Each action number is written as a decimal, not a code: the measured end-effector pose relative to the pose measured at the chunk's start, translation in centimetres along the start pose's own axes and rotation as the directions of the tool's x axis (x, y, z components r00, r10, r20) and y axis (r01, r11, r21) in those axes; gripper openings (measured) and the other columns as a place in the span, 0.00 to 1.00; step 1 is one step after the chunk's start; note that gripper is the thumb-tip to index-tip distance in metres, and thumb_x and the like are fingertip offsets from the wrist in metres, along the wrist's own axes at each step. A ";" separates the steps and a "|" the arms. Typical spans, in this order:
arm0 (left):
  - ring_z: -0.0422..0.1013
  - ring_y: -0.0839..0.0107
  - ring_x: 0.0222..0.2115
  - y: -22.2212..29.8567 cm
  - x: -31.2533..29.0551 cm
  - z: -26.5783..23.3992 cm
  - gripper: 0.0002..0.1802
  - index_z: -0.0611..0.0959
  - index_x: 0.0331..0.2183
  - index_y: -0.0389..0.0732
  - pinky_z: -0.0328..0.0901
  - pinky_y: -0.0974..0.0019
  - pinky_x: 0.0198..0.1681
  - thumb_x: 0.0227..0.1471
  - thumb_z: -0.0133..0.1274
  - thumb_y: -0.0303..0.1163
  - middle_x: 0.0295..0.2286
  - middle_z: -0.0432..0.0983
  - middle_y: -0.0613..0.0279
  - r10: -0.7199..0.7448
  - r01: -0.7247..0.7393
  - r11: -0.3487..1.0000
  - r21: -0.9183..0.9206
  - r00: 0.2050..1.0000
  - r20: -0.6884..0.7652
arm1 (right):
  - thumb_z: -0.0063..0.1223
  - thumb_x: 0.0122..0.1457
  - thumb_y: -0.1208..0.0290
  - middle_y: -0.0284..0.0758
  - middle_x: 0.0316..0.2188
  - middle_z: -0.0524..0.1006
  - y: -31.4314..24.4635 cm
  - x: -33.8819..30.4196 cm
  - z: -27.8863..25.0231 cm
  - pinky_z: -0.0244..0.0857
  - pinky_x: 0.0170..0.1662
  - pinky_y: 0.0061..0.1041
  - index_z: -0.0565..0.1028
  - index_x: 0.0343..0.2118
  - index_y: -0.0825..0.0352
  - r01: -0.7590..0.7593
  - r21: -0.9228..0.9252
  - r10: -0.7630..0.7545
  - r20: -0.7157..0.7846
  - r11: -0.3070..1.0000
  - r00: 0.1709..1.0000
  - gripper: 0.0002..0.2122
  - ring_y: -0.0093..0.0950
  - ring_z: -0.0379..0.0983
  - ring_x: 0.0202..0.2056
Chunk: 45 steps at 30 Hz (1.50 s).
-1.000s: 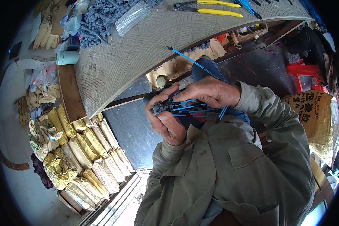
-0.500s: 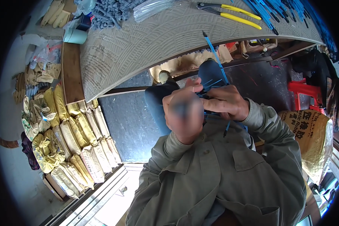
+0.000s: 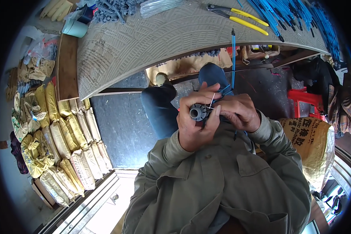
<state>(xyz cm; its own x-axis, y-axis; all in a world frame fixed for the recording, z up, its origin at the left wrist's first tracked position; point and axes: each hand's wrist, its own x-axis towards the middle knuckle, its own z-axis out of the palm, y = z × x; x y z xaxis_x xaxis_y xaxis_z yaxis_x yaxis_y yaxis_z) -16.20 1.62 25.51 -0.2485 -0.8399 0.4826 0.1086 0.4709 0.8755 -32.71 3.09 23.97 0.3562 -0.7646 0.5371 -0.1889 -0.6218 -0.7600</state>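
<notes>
My left hand (image 3: 195, 124) is wrapped round a dark grey ribbed plastic hub (image 3: 199, 112), its round open end facing up. A thin metal wire (image 3: 212, 100) sticks out beside the hub. My right hand (image 3: 240, 113) is closed close against the hub, its fingertips pinched at the wire. Blue ribs with black tips fan out from between the hands; one long blue rib (image 3: 233, 58) points away toward the table. The far ends of the other ribs are mostly hidden by my hands.
On the grey textured table (image 3: 144, 50) lie yellow-handled pliers (image 3: 247, 21), blue ribs (image 3: 277, 15), grey plastic parts (image 3: 113, 11) and a bundle of thin wires (image 3: 158, 7). Packed bags (image 3: 66, 136) are stacked at left. A red stool (image 3: 308, 102) and a sack (image 3: 308, 148) stand at right.
My left hand has shifted slightly right and come into focus, showing the hub's open end and the wire. The long blue rib has swung from slanting to nearly upright.
</notes>
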 end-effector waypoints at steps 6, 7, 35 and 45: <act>0.71 0.59 0.40 -0.4 -0.6 -1.7 0.13 0.64 0.36 0.37 0.56 0.49 0.54 0.48 0.47 0.16 0.34 0.73 0.51 -0.056 0.038 0.989 -0.140 0.991 -0.122 | 0.50 0.55 0.76 0.44 0.39 0.73 -1.5 0.0 0.7 0.69 0.38 0.29 0.59 0.50 0.68 -0.212 0.245 0.241 -0.095 0.946 0.966 0.20 0.34 0.75 0.35; 0.72 0.59 0.39 -0.5 -0.6 -2.5 0.13 0.64 0.36 0.37 0.57 0.49 0.54 0.48 0.47 0.16 0.33 0.73 0.51 -0.091 0.064 0.985 -0.159 0.981 -0.172 | 0.48 0.57 0.77 0.44 0.41 0.71 -1.5 0.2 0.1 0.68 0.41 0.28 0.55 0.52 0.68 -0.216 0.331 0.284 -0.170 0.919 0.944 0.22 0.34 0.74 0.38; 0.72 0.67 0.36 4.6 -1.6 -11.8 0.14 0.68 0.34 0.38 0.54 0.50 0.56 0.44 0.48 0.15 0.29 0.71 0.60 -0.095 0.070 0.940 0.334 0.994 0.061 | 0.55 0.52 0.75 0.36 0.47 0.67 -2.9 10.1 -0.4 0.59 0.47 0.31 0.75 0.39 0.62 0.207 -0.810 -0.065 0.205 0.549 0.977 0.10 0.28 0.67 0.44; 0.72 0.66 0.35 3.7 -1.3 -14.8 0.16 0.67 0.36 0.39 0.54 0.52 0.56 0.43 0.50 0.15 0.30 0.71 0.60 -0.155 0.171 0.950 0.261 0.985 -0.081 | 0.57 0.51 0.71 0.31 0.48 0.67 0.3 15.3 4.1 0.45 0.58 0.35 0.74 0.42 0.56 0.515 -0.834 -0.587 0.319 0.200 0.744 0.13 0.28 0.61 0.53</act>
<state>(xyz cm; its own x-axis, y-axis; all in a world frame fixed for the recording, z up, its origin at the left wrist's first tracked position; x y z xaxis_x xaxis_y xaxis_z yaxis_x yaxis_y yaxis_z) -1.24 0.43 28.48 -0.1831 -0.9219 0.3414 -0.1910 0.3740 0.9076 -23.56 -8.05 30.45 0.6679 -0.1501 0.7290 -0.6172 -0.6592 0.4297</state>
